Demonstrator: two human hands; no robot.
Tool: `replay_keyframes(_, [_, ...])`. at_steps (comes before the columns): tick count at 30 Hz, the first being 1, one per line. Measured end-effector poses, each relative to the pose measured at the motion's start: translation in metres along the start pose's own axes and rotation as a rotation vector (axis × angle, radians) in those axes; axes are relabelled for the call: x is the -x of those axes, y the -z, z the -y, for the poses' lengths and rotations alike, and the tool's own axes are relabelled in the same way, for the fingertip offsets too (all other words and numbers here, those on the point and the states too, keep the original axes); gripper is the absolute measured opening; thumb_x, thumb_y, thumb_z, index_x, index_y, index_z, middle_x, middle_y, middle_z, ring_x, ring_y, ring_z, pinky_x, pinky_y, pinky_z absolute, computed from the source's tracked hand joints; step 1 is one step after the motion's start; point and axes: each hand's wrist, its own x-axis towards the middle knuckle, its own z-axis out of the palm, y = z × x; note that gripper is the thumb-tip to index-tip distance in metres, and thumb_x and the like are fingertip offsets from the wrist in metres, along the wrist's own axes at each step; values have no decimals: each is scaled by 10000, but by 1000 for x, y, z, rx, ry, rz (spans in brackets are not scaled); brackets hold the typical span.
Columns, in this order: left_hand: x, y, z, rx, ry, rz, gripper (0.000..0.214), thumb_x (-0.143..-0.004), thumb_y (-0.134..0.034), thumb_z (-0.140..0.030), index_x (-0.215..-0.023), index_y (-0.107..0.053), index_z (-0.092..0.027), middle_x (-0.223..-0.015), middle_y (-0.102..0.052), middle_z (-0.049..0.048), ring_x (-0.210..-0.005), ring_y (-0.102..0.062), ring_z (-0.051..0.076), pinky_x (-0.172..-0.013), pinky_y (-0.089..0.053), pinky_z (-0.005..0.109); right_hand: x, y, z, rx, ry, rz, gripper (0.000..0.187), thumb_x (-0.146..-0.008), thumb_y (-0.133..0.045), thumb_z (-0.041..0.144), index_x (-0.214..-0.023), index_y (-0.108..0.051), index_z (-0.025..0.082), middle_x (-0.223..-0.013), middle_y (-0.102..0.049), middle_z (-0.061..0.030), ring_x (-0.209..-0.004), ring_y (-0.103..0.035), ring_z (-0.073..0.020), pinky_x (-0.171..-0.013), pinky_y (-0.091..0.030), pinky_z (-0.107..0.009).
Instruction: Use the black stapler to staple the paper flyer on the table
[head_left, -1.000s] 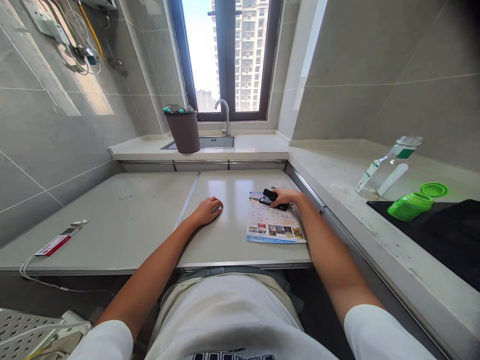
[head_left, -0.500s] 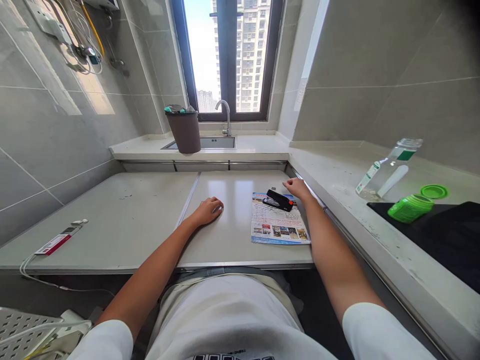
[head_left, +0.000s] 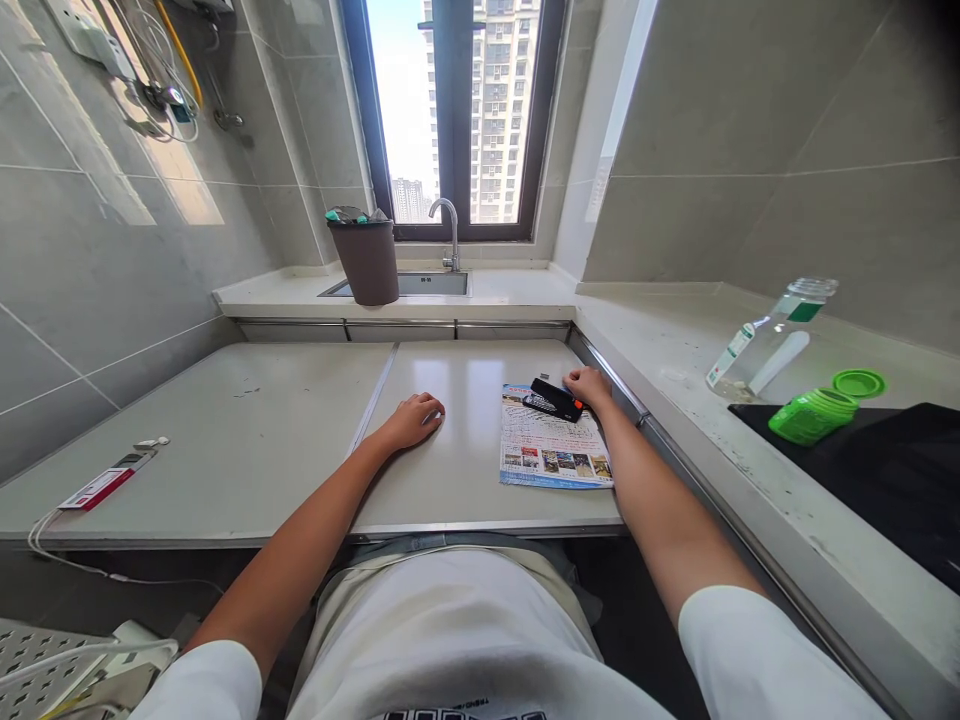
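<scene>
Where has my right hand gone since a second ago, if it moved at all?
Yes: judged against the fixed tap, your right hand has shifted rightward, from gripping the black stapler to beside its right end.

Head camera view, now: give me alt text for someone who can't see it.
A person's right hand is beside a black stapler lying on a colourfully printed paper leaflet; the left hand rests on the pale tabletop. Behind stand a brown plastic bin and a curved silver tap; a green plastic jar is at right.
</scene>
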Motion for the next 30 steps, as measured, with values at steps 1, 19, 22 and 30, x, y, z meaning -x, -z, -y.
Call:
replay_keyframes(1, [0, 0, 0, -1, -1, 1, 279, -984, -494, -366, -1137, -697, -252, -1233, -644, 86, -1165, -587, 297, -991, -457, 452, 0, 0, 0, -1, -2, 1, 259, -838, -582, 400, -746, -742, 220, -837, -749, -81, -872, -681, -237, -667, -407, -263])
replay_keyframes(19, [0, 0, 1, -11, -10, -10, 275, -980, -501, -358, -1136, -705, -259, -1220, -651, 84, -1140, -593, 281, -976, -477, 425, -3, -4, -4, 14, 12, -5, 225, -811, -583, 378, -749, -737, 226, -855, -749, -69, -876, -682, -235, -669, -406, -262])
replay_keyframes(22, [0, 0, 0, -8, -10, -12, 271, -976, -510, -358, -1131, -710, -261, -1213, -653, 83, -1136, -595, 279, -966, -481, 414, -2, -4, -3, 12, 11, -5, 222, -810, -586, 376, -755, -739, 224, -848, -751, -68, -871, -680, -230, -663, -405, -258])
replay_keyframes(30, [0, 1, 0, -13, -6, 1, 282, -977, -499, -350, -1146, -704, -256, -1224, -650, 85, -1133, -592, 282, -973, -470, 424, -1, -3, -2, 3, 5, 6, 238, -814, -573, 394, -737, -728, 230, -843, -742, -67, -852, -672, -229, -665, -399, -269])
